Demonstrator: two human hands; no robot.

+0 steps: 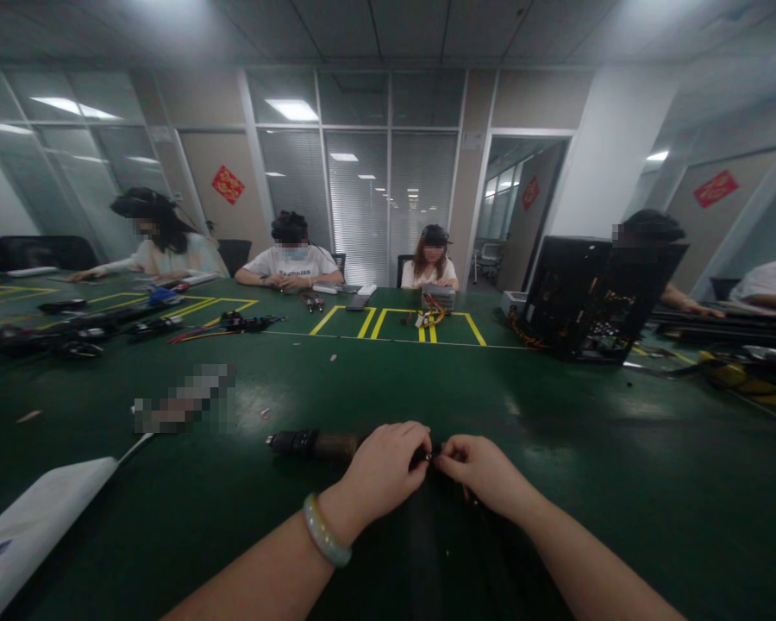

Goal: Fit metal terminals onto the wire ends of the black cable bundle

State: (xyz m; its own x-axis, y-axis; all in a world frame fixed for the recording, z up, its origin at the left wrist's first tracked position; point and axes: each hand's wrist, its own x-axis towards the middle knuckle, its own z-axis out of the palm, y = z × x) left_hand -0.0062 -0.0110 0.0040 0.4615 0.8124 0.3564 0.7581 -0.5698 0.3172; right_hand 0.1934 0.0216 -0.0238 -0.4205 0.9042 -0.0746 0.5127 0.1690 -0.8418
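Note:
A dark electric screwdriver lies across the green table, its metal tip pointing left. My left hand, with a bangle on the wrist, is curled round the tool's right end, which it covers. Close against it, my right hand is closed, thumb and fingertips pinched at a small dark piece. A tiny bright metal glint shows between the two hands. What exactly the right fingers hold is hidden; something dark and thin, perhaps a cord, shows just below them.
A white power strip or box with a pale cable lies at left. Dark cables are farther back. A black computer case stands at right, near yellow-and-black items. Several people sit around the table.

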